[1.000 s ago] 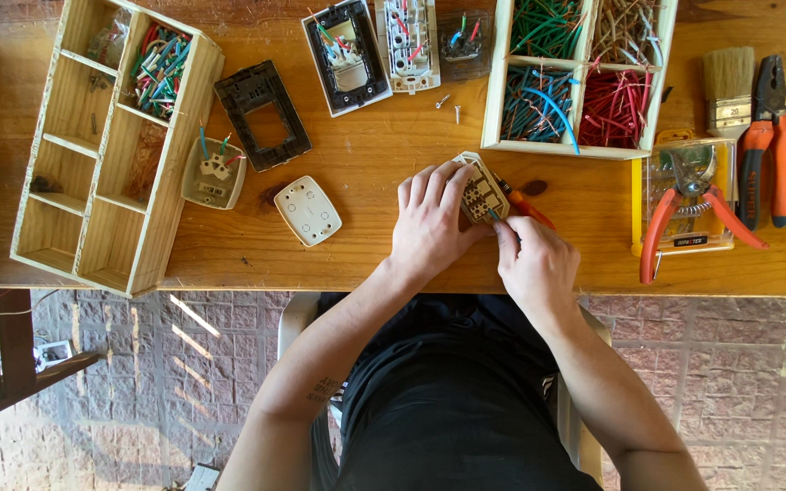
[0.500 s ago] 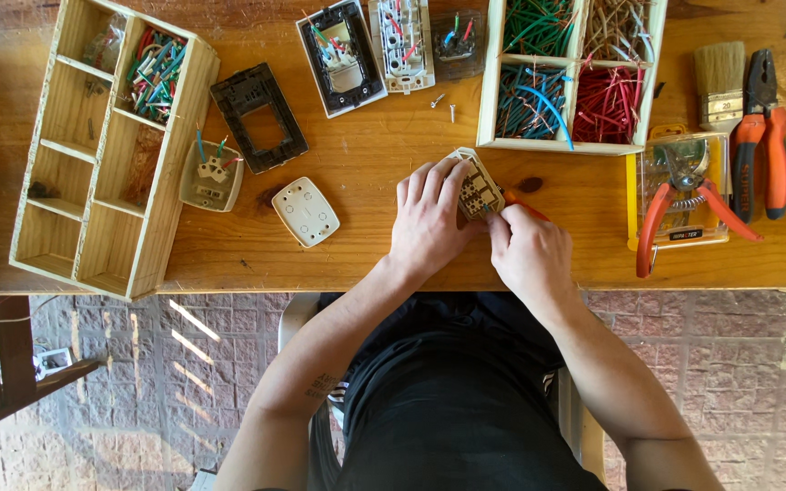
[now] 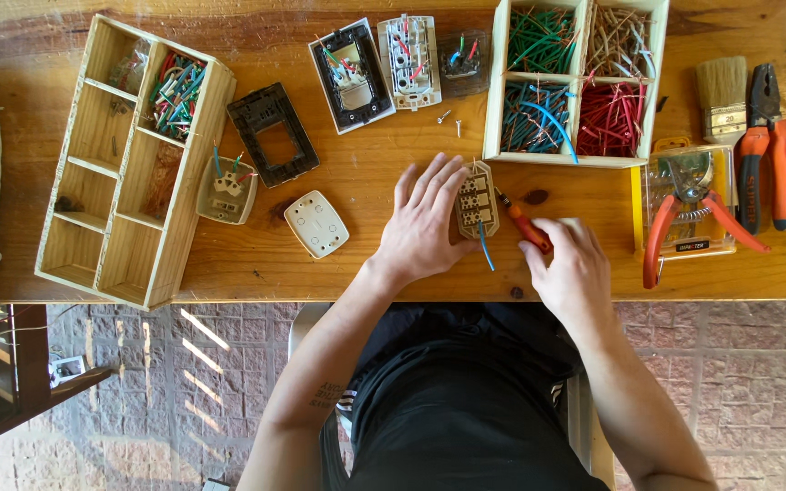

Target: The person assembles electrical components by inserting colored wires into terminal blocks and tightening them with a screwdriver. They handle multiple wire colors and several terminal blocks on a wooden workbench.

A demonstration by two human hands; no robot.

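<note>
Here left hand (image 3: 429, 223) steadies socket module (image 3: 477, 202); right hand (image 3: 570, 264) grips screwdriver (image 3: 525, 225).

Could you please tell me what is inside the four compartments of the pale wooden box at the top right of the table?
The pale wooden box holds cut wire pieces, sorted: green wires, tan wires, blue wires, red wires. The wires cover the box's bottom.

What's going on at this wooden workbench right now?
A seated person's left hand steadies a beige electrical switch module flat on the wooden table. The right hand holds an orange-handled screwdriver, its tip at the module's side. A short blue wire sticks out of the module. A tray of coloured wire pieces sits just behind.
</note>
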